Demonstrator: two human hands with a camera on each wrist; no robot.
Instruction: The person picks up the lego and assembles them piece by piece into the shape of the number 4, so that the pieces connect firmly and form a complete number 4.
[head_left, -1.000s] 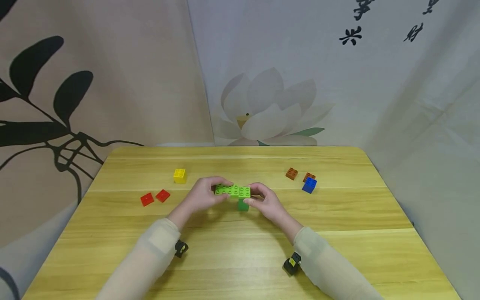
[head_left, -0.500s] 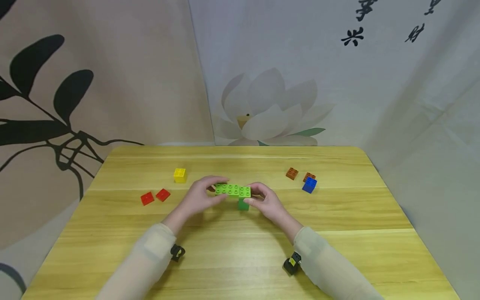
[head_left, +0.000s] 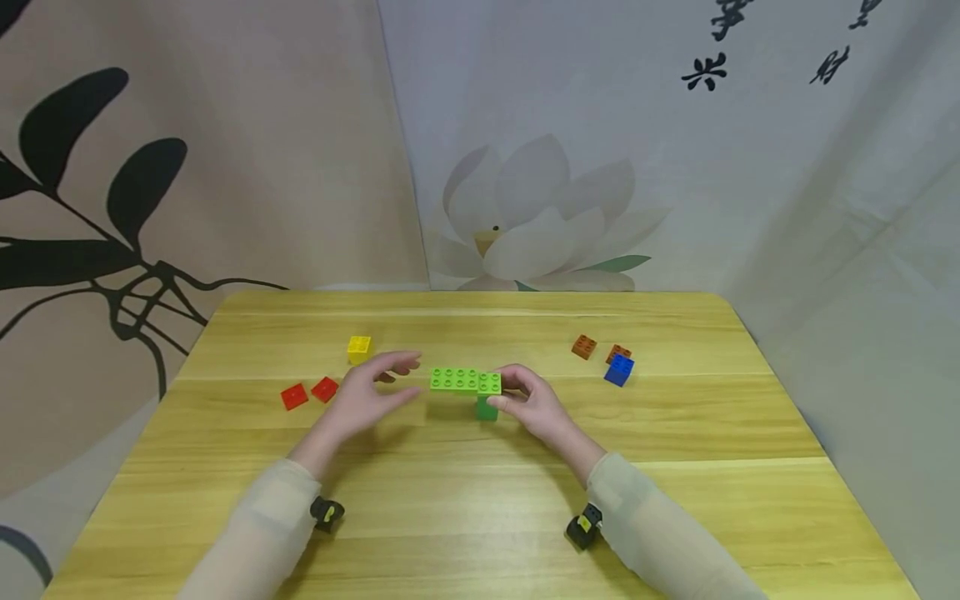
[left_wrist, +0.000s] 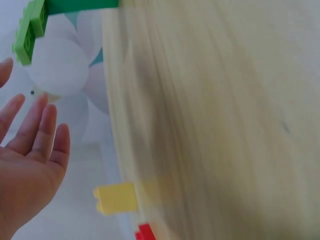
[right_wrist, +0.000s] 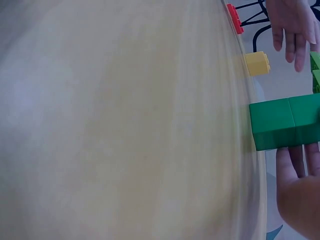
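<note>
Light green bricks (head_left: 453, 380) form a bar on top of a dark green stack (head_left: 487, 409), jutting out to its left. In the right wrist view, two dark green bricks (right_wrist: 275, 125) are visible one on the other, standing on the table. My right hand (head_left: 536, 408) grips the right end of this structure, thumb in front and fingers behind. To the left, my left hand (head_left: 363, 398) is apart from the bar, its fingers extended and thumb spread. The left wrist view shows that hand (left_wrist: 32, 165) holding nothing, below the bar's end (left_wrist: 27, 35).
Beyond my left hand stands a yellow brick (head_left: 359, 349). Two red bricks (head_left: 295, 397) lie at the left. At the back right are two brown bricks (head_left: 583, 347) and a blue brick (head_left: 619, 371), which partly covers one of them. A curtain hangs behind the wooden table (head_left: 480, 517).
My left hand has let go of the light green bar and moved away to the left, its fingers spreading. My right hand and the green structure stay in place.
</note>
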